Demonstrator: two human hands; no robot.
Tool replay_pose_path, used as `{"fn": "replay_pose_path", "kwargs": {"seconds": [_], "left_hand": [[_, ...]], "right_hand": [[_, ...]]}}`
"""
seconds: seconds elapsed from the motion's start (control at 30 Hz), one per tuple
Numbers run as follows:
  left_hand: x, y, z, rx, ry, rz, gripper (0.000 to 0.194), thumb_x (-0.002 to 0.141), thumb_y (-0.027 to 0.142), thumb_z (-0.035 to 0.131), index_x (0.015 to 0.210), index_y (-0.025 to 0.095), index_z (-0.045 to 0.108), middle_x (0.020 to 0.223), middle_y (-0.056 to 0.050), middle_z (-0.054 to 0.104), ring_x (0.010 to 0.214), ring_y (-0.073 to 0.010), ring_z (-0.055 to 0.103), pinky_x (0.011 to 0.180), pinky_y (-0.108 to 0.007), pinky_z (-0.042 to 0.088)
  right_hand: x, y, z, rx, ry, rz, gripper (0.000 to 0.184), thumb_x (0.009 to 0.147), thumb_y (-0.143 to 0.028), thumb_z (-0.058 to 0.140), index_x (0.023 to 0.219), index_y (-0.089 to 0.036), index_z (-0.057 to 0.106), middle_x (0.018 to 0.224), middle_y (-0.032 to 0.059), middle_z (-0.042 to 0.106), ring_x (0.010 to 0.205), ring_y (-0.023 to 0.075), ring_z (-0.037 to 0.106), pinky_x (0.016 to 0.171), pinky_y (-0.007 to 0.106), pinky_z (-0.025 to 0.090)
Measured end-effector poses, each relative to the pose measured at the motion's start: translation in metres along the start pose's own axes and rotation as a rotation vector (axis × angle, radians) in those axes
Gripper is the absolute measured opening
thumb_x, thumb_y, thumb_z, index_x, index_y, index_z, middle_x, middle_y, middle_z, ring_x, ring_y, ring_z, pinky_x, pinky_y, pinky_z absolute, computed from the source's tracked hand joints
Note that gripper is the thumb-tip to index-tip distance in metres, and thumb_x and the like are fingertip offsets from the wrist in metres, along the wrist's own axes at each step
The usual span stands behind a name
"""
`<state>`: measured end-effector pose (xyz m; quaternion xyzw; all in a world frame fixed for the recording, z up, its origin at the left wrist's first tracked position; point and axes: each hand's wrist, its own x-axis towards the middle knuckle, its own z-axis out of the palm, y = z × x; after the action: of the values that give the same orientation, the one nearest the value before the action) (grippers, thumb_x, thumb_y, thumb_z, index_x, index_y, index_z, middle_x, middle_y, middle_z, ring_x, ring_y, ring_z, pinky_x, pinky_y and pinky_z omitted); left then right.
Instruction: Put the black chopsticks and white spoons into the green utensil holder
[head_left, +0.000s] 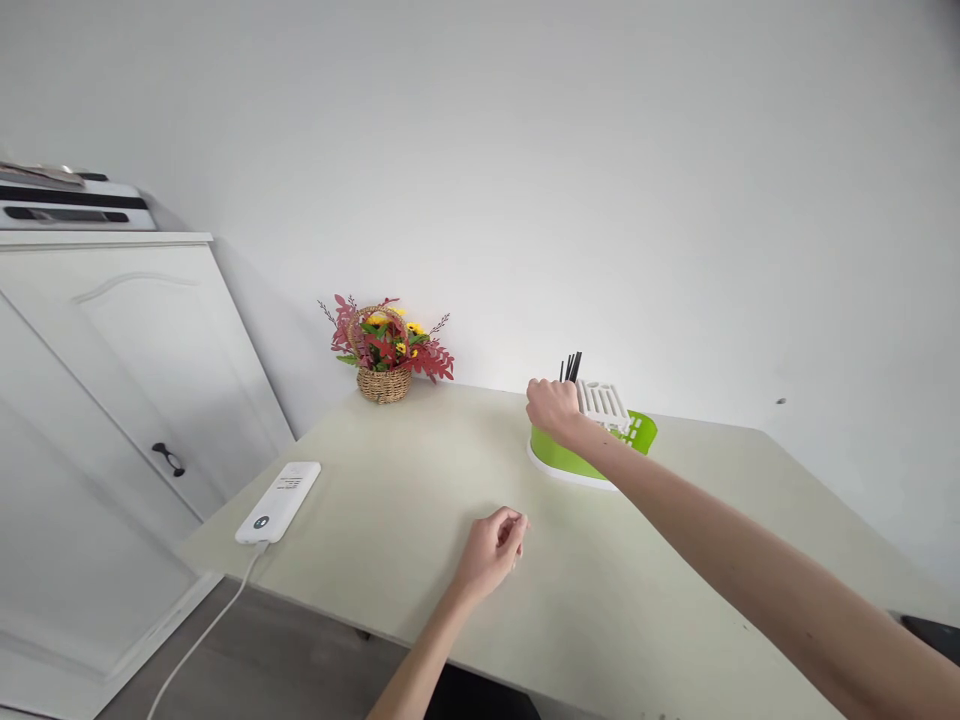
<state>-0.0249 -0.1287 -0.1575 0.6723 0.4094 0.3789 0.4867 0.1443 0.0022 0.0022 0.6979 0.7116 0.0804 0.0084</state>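
A green utensil caddy with a white base [574, 463] stands toward the back right of the table. My right hand [553, 406] is closed over its left end, and whatever the fingers grip is hidden beneath the hand. Several thin black sticks, like chopsticks [574, 366], rise just behind the knuckles. To the right of the hand is a white slatted rack [602, 402] on the caddy, with a green perforated panel [641, 432] beside it. My left hand [493, 548] rests on the table in front of the caddy, loosely closed with nothing visible in it.
A wicker basket of artificial flowers [384, 385] stands at the back left against the wall. A white power bank [279, 502] with a cable [202, 640] lies near the table's left edge. Beside the table is a white cabinet [150, 380]. A dark object [934, 633] shows at far right.
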Motion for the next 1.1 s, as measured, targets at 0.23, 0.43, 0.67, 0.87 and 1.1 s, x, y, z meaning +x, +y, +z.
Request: {"fn": "replay_pose_path", "kwargs": {"seconds": [0.23, 0.43, 0.67, 0.87, 1.1], "left_hand": [[0.001, -0.002, 0.0, 0.001, 0.001, 0.003, 0.039, 0.099, 0.054, 0.053, 0.087, 0.019, 0.064, 0.06, 0.004, 0.054, 0.05, -0.0108, 0.048, 0.05, -0.022, 0.036], [0.002, -0.004, 0.0, 0.016, 0.001, 0.012, 0.038, 0.099, 0.053, 0.052, 0.088, 0.019, 0.063, 0.06, 0.003, 0.055, 0.049, -0.0105, 0.048, 0.05, -0.022, 0.036], [0.004, -0.004, 0.0, 0.01, 0.006, 0.008, 0.038, 0.099, 0.054, 0.053, 0.089, 0.019, 0.064, 0.061, 0.003, 0.056, 0.051, -0.0112, 0.049, 0.05, -0.022, 0.036], [0.003, -0.002, 0.0, 0.014, 0.003, -0.002, 0.04, 0.099, 0.056, 0.052, 0.089, 0.019, 0.064, 0.06, 0.004, 0.054, 0.05, -0.0109, 0.049, 0.05, -0.022, 0.036], [0.002, -0.003, -0.001, 0.011, -0.006, 0.011, 0.039, 0.1, 0.055, 0.052, 0.09, 0.019, 0.064, 0.062, 0.003, 0.054, 0.052, -0.0112, 0.049, 0.05, -0.022, 0.035]], "right_hand": [[-0.009, 0.009, -0.004, 0.099, 0.017, 0.003, 0.039, 0.099, -0.042, 0.062, 0.126, -0.014, 0.063, 0.12, 0.014, 0.069, 0.104, 0.0255, 0.068, 0.089, 0.044, 0.056], [-0.035, 0.066, -0.019, 0.228, 0.18, 0.0, 0.038, 0.107, -0.043, 0.034, 0.129, -0.022, 0.056, 0.118, 0.0121, 0.073, 0.099, 0.0245, 0.07, 0.084, 0.038, 0.052], [-0.056, 0.105, 0.009, 0.267, 0.263, 0.096, 0.055, 0.102, -0.052, 0.038, 0.14, -0.015, 0.053, 0.149, 0.0198, 0.054, 0.129, 0.0321, 0.058, 0.1, 0.045, 0.05], [-0.067, 0.088, 0.052, 0.275, 0.261, 0.078, 0.069, 0.106, -0.053, 0.016, 0.156, -0.012, 0.038, 0.166, 0.0158, 0.036, 0.156, 0.0289, 0.025, 0.12, 0.048, 0.034], [-0.062, 0.11, 0.066, 0.258, 0.292, 0.098, 0.069, 0.105, -0.051, 0.011, 0.159, -0.012, 0.034, 0.168, 0.0133, 0.033, 0.157, 0.0266, 0.024, 0.122, 0.049, 0.033]]}}
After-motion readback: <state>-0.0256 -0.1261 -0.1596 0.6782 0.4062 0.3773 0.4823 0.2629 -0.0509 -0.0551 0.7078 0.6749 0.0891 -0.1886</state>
